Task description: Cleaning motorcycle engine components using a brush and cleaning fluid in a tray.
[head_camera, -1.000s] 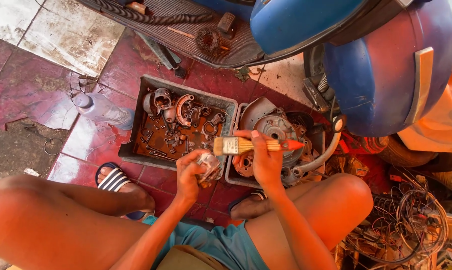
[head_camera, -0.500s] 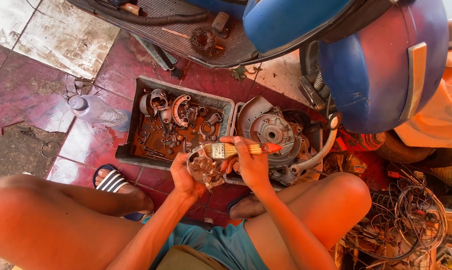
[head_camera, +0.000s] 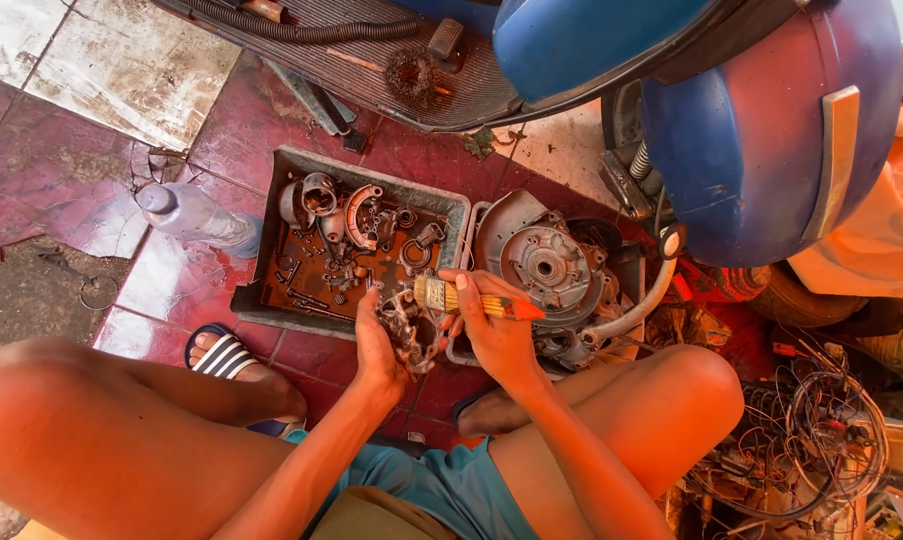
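Left hand [head_camera: 379,345] clamped on a greasy metal part [head_camera: 411,330], right hand [head_camera: 491,330] gripping the paintbrush [head_camera: 476,300], bristles right against it, just above the tray's [head_camera: 271,300] near edge.

your left hand [head_camera: 379,345] grips a small greasy metal part [head_camera: 409,330] just over the near edge of the grey tray [head_camera: 271,195]. your right hand [head_camera: 493,325] holds a paintbrush [head_camera: 471,298] with its bristles against that part and its orange handle tip pointing right. the tray sits on the red tiled floor [head_camera: 61,170] and holds rusty rings, clamps and bolts in oily liquid. just right of it lies a round engine plate [head_camera: 541,262]. a clear plastic bottle [head_camera: 193,213] lies left of the tray. a blue scooter body [head_camera: 761,130] hangs above. your sandalled foot [head_camera: 226,358] rests near the tray.
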